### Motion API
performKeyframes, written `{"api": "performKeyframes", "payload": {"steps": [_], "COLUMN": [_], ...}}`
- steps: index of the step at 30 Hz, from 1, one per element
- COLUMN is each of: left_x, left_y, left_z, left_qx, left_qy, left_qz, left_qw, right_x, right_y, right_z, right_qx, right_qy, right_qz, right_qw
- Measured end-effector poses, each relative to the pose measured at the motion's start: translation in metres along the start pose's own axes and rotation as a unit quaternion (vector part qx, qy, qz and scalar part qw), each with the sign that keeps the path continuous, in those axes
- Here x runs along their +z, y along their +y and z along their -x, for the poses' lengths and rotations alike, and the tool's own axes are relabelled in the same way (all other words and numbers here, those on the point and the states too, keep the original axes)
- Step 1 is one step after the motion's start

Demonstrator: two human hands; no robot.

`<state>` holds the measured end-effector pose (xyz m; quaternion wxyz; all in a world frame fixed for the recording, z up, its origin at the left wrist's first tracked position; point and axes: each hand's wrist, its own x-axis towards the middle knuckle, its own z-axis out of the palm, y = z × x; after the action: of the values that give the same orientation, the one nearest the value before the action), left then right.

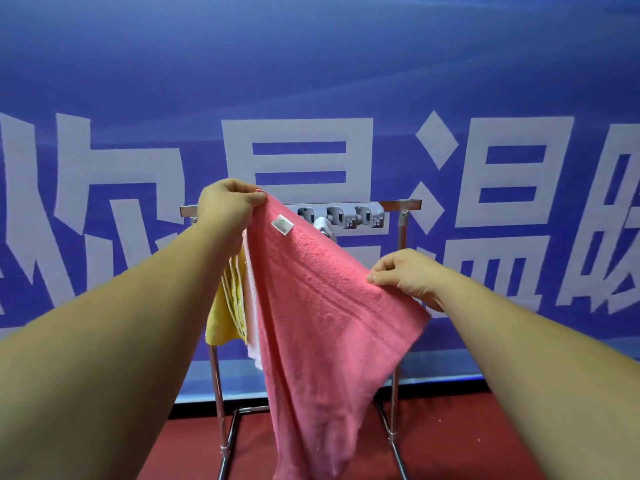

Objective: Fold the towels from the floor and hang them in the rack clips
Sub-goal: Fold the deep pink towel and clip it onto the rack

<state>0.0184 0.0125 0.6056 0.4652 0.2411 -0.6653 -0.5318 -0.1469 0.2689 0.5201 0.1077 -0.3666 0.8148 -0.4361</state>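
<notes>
The pink towel (pixel 322 317) hangs in the air in front of the rack (pixel 403 204), its label just below the top corner. The left hand (pixel 228 206) pinches that top corner and the right hand (pixel 405 275) pinches a lower edge. 3 grey clips (pixel 349 216) show on the rack's top bar, with a yellow towel (pixel 227 306) and a pale towel (pixel 252 306) hanging toward its left end.

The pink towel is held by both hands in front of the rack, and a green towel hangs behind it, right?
No: the head view shows a yellow towel, not green, behind the pink towel. The left hand and right hand do hold it before the rack.
</notes>
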Motion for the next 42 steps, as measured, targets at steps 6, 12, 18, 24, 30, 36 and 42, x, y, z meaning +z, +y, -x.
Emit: {"api": "performKeyframes", "payload": {"steps": [6, 12, 18, 24, 30, 36, 42], "left_x": [-0.007, -0.024, -0.022, -0.025, -0.022, -0.001, 0.030], "left_y": [-0.006, -0.016, -0.045, -0.058, -0.072, -0.105, -0.122], "left_z": [-0.003, -0.007, 0.001, 0.004, 0.009, 0.051, 0.096], "left_qx": [-0.005, -0.007, -0.033, -0.059, -0.102, -0.154, -0.164], "left_qy": [0.010, 0.023, -0.018, -0.034, -0.074, -0.122, -0.157], "left_qz": [-0.003, -0.023, -0.012, 0.005, 0.038, 0.085, 0.132], "left_qw": [1.000, 0.999, 0.999, 0.998, 0.991, 0.977, 0.965], "right_x": [0.000, -0.010, 0.003, -0.001, 0.003, 0.039, 0.070], "right_y": [0.017, 0.041, 0.054, 0.025, -0.015, 0.007, 0.006], "right_z": [0.001, 0.007, 0.004, 0.000, -0.005, -0.001, 0.012], "right_qx": [0.026, 0.068, 0.105, 0.125, 0.072, 0.134, 0.121], "right_qy": [-0.064, -0.076, -0.054, 0.006, 0.053, 0.096, 0.060], "right_qz": [0.004, 0.017, 0.057, -0.134, -0.392, -0.329, -0.284], "right_qw": [0.998, 0.995, 0.991, 0.983, 0.916, 0.930, 0.949]}}
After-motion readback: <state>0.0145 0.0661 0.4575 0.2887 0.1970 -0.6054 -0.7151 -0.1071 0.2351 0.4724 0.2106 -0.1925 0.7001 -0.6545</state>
